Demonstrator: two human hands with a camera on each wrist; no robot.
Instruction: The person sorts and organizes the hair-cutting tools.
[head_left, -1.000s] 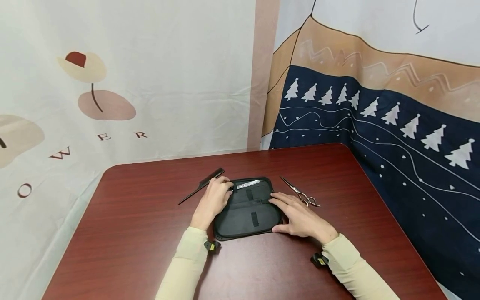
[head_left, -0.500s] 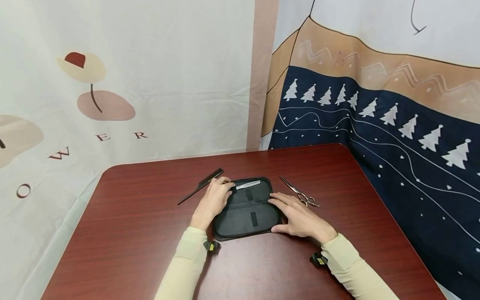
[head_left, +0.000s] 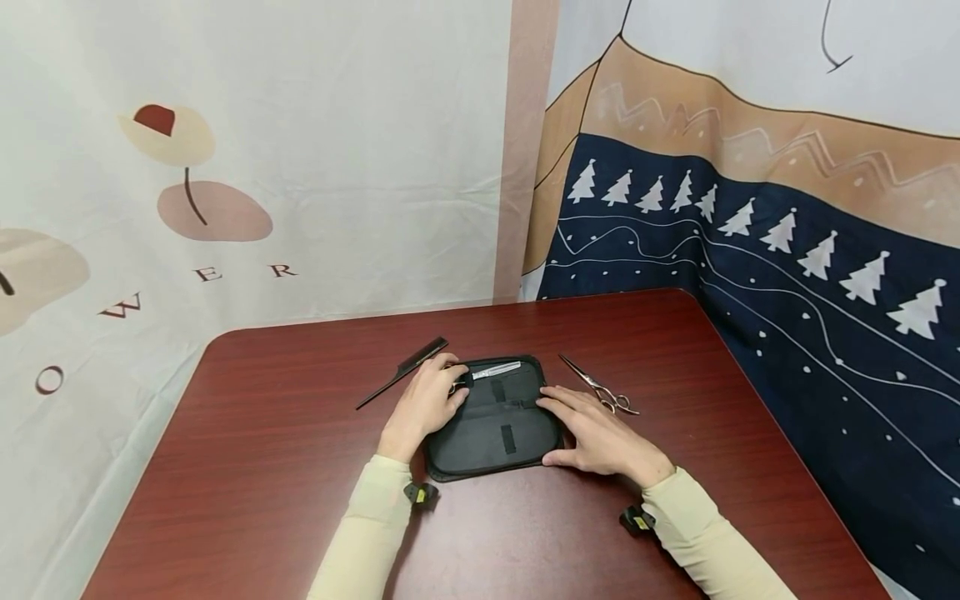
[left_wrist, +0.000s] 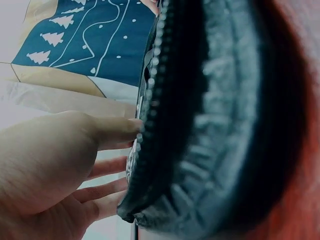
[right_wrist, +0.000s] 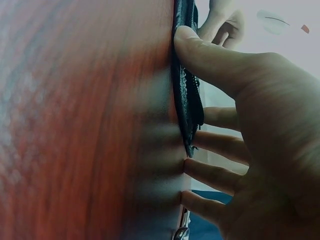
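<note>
A black zippered case lies on the table, with small black loops on its upper face. Along its far side sits a pair of scissors with a silver blade; part of its handle shows beside my left fingers. My left hand is over the case's far left corner, fingertips at the handle end of those scissors. In the left wrist view, its thumb reaches the case's zippered edge and the fingers stretch out beyond. My right hand rests against the case's right edge, fingers spread and the thumb on its rim.
A black tail comb lies just left of my left hand. Another pair of scissors lies on the red-brown table beyond my right hand. Printed curtains hang behind the table's far edge.
My left thumb has shifted slightly away from the fingers, and a bit of the handle now shows between them. The case, comb, loose scissors and right hand stay in place.
</note>
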